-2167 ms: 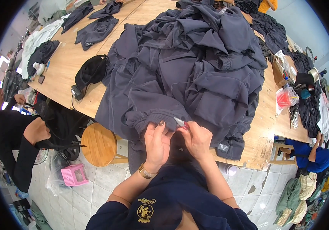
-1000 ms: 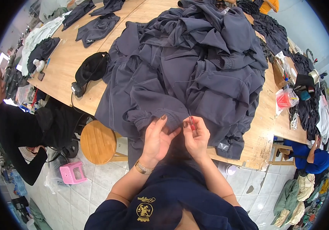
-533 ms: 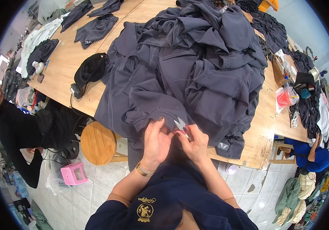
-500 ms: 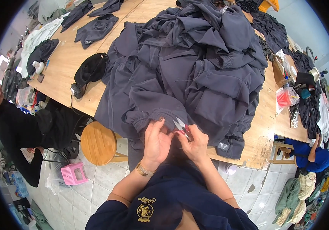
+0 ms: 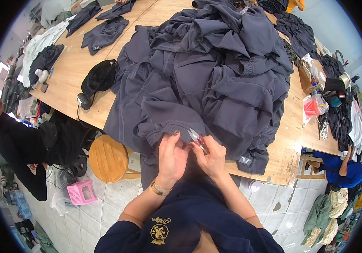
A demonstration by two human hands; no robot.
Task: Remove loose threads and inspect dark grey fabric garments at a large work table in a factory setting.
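A large heap of dark grey garments (image 5: pixel 189 84) is piled in front of me on the wooden table. At its near edge is a gathered elastic cuff (image 5: pixel 157 131). My left hand (image 5: pixel 172 157) is closed on this cuff, thumb up and palm partly turned toward me. Close beside it, my right hand (image 5: pixel 210 156) grips a pair of thread snips (image 5: pixel 198 139) with red handles. The silver blades point up and left over the cuff fabric. I cannot make out any thread between them.
A black cap (image 5: pixel 98 78) lies left of the heap, beside a small device with a cable. A round wooden stool (image 5: pixel 108 158) and a pink plastic stool (image 5: pixel 81 192) stand left. One person in black is at left; another in blue (image 5: pixel 345 170) works at right.
The snips have shifted slightly up and left, with their blades closer together. My left hand stays on the cuff. At the far table edge, another person's hand has come into view.
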